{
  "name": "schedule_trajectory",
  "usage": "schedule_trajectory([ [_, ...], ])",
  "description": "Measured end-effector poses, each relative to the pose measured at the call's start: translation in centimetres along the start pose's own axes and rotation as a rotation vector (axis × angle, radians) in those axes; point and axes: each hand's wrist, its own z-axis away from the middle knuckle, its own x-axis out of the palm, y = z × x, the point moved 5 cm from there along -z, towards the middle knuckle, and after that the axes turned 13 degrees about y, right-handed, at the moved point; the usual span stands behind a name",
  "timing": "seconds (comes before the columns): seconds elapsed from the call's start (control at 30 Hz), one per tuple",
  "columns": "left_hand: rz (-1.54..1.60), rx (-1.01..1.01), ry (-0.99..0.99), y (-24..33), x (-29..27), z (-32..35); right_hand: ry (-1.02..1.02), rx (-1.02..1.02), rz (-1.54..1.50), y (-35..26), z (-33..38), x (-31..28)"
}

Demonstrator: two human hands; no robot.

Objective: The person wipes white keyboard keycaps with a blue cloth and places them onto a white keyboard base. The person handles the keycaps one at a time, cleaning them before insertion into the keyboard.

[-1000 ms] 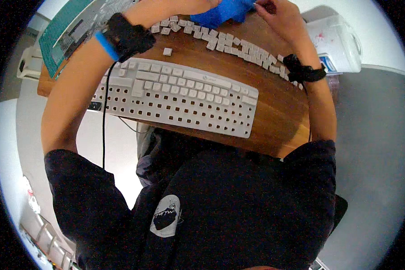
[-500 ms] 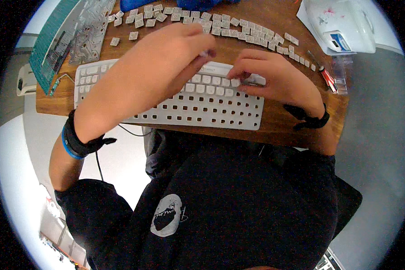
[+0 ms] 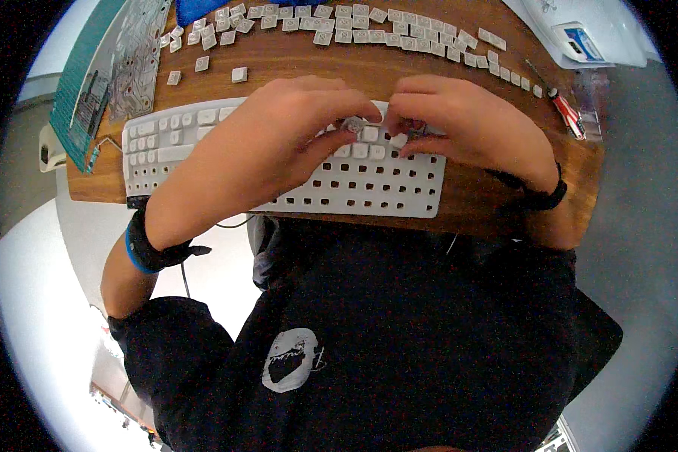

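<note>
A white keyboard (image 3: 339, 197) lies across the near part of the table, with keycaps on its upper rows and bare square holes in several lower rows. My left hand (image 3: 297, 124) reaches over its middle, thumb and forefinger pinched on a small keycap (image 3: 354, 126). To its right, my right hand (image 3: 459, 120) hovers over the keyboard's upper right with bent fingers. A tilted white keycap (image 3: 398, 141) shows between its fingertips and thumb. Something greyish behind it is too shadowed to make out. My left forearm covers part of the keyboard's left half.
Many loose keycaps (image 3: 361, 36) lie in rows along the back. One lone keycap (image 3: 239, 74) sits nearer the keyboard. At left lean a green cutting mat (image 3: 79, 124) and a clear patterned sheet (image 3: 132, 83). A red-handled screwdriver (image 3: 569, 117) and a white container (image 3: 618, 45) are at right.
My left hand has come down and toward the right, close to my right hand. A lone keycap shows behind my left hand where the arm was. The view has shifted slightly.
</note>
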Motion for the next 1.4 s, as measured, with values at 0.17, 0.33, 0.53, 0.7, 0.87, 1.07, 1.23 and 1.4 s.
schedule_trajectory([
  [0.17, 0.056, -0.058, -0.056, 0.4, 0.7, -0.5, 0.022, -0.039, 0.043, -0.6, 0.3, -0.3],
  [0.33, 0.024, -0.101, -0.093, -0.3, 1.2, -0.2, -0.009, 0.006, -0.016, -0.3, 0.3, -0.4],
  [0.53, -0.044, -0.069, -0.091, -0.4, 0.7, -0.1, 0.027, -0.032, -0.114, -0.1, 0.2, -1.0],
  [0.7, -0.049, -0.046, -0.067, -0.6, 0.5, 0.1, -0.036, -0.006, -0.203, -0.1, 0.2, -0.2],
  [0.87, -0.019, -0.093, -0.072, -0.5, 0.2, 0.3, 0.057, -0.098, -0.094, -0.6, 0.0, -0.1],
  [1.07, -0.031, -0.129, -0.073, -0.4, 0.2, 0.2, 0.075, -0.090, 0.001, -1.0, 0.3, 0.3],
  [1.23, -0.050, -0.082, -0.026, -0.3, 0.2, 0.3, 0.083, -0.099, -0.038, -0.7, 0.0, 0.3],
  [1.4, -0.019, -0.057, 0.011, -0.6, 0.1, 0.6, 0.049, -0.021, -0.083, -0.4, -0.1, 0.1],
])
